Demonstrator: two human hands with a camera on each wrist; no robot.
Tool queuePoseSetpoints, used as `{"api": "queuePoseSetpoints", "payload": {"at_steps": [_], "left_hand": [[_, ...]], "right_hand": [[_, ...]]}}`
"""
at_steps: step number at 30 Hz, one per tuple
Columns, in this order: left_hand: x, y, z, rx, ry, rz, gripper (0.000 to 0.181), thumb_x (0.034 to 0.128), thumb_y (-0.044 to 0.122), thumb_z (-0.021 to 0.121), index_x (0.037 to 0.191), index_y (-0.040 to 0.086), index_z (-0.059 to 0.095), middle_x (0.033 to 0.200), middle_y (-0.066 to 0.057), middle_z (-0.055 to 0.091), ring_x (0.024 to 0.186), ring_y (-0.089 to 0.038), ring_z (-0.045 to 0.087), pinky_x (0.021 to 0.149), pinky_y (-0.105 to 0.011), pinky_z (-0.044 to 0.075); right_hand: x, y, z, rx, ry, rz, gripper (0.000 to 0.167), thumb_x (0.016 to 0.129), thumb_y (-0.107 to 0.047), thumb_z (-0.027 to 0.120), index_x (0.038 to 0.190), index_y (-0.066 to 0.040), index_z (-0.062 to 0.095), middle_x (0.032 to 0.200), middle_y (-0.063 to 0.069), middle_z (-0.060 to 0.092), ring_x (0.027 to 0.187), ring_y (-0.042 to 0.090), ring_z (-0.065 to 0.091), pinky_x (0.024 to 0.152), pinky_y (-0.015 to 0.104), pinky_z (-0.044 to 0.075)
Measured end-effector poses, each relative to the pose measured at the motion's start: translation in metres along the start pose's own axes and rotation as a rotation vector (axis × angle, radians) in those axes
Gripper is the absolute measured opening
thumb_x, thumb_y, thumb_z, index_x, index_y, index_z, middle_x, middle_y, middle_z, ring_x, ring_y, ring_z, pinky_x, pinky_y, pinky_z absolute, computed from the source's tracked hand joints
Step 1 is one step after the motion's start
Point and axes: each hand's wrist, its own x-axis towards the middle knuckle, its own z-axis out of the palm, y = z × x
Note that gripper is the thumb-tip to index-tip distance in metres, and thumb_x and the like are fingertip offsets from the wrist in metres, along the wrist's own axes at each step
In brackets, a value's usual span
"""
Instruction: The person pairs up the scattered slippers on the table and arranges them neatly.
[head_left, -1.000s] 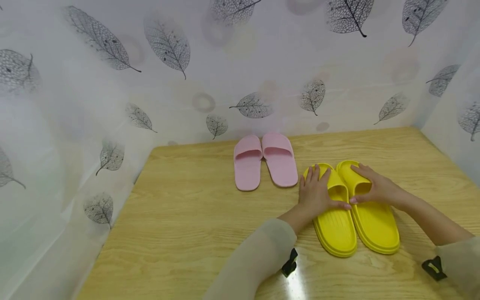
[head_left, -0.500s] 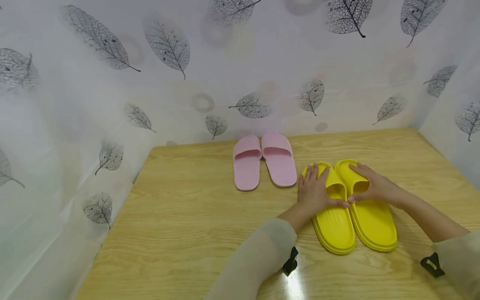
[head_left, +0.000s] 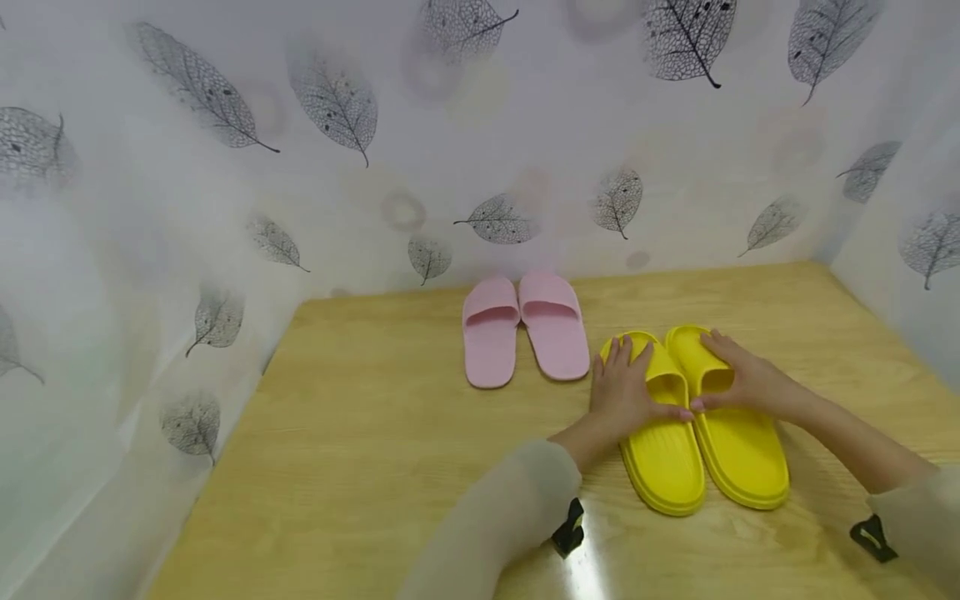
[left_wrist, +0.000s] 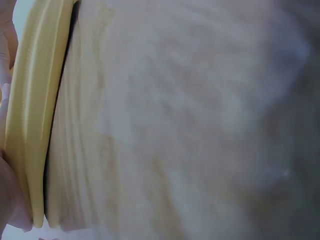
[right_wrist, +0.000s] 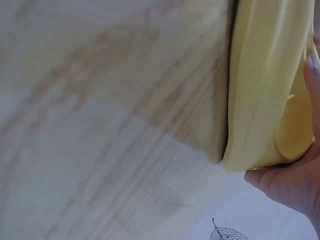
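A pair of yellow slippers lies side by side on the wooden surface, toes toward the back wall, inner edges touching or nearly so. My left hand [head_left: 621,393] holds the left yellow slipper [head_left: 663,468], fingers spread over its strap and outer side, thumb across its foot opening. On the right yellow slipper [head_left: 746,458], my right hand [head_left: 756,385] grips the strap, its thumb meeting near the left thumb at the inner edges. The right wrist view shows a finger [right_wrist: 267,180] at that slipper's toe end. In the left wrist view the slipper's sole edge [left_wrist: 37,100] fills the left side.
A pair of pink slippers [head_left: 490,354] stands behind and to the left, against the back wall. White sheeting [head_left: 337,208] printed with grey leaves surrounds the wooden surface [head_left: 360,467] at the back and both sides.
The head view has tilted and shifted slightly. Both hands keep their places on the yellow slippers, and neither pair has clearly moved on the surface.
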Motion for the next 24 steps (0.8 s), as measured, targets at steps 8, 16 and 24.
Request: {"api": "queuePoseSetpoints", "payload": {"at_steps": [8, 16, 24], "left_hand": [[-0.013, 0.001, -0.009, 0.033, -0.029, 0.197, 0.094, 0.071, 0.075, 0.055, 0.149, 0.032, 0.026, 0.157, 0.001, 0.022, 0.144, -0.019, 0.019, 0.116, -0.042, 0.021], [-0.033, 0.004, -0.023, 0.275, -0.023, 0.418, 0.085, 0.0783, 0.076, 0.043, 0.149, 0.033, 0.026, 0.157, 0.001, 0.021, 0.144, -0.018, 0.019, 0.114, -0.044, 0.024], [-0.064, -0.004, -0.034, 0.38, -0.011, 0.592, 0.08, 0.082, 0.078, 0.035, 0.148, 0.033, 0.032, 0.157, 0.001, 0.022, 0.145, -0.019, 0.018, 0.11, -0.055, 0.026]], "right_hand": [[-0.016, -0.007, 0.009, -0.191, 0.136, -0.13, 0.097, 0.072, -0.031, 0.081, 0.14, 0.015, 0.029, 0.145, 0.04, 0.02, 0.128, 0.06, 0.023, 0.098, 0.071, 0.023], [-0.039, -0.008, 0.013, -0.537, 0.306, -0.344, 0.09, 0.064, -0.036, 0.082, 0.136, 0.004, 0.046, 0.135, 0.029, 0.047, 0.135, 0.033, 0.037, 0.114, 0.051, 0.018], [-0.059, -0.006, 0.009, -0.607, 0.372, -0.427, 0.085, 0.059, -0.045, 0.082, 0.133, -0.016, 0.055, 0.123, 0.016, 0.062, 0.104, 0.036, 0.062, 0.08, 0.057, 0.049]]}}
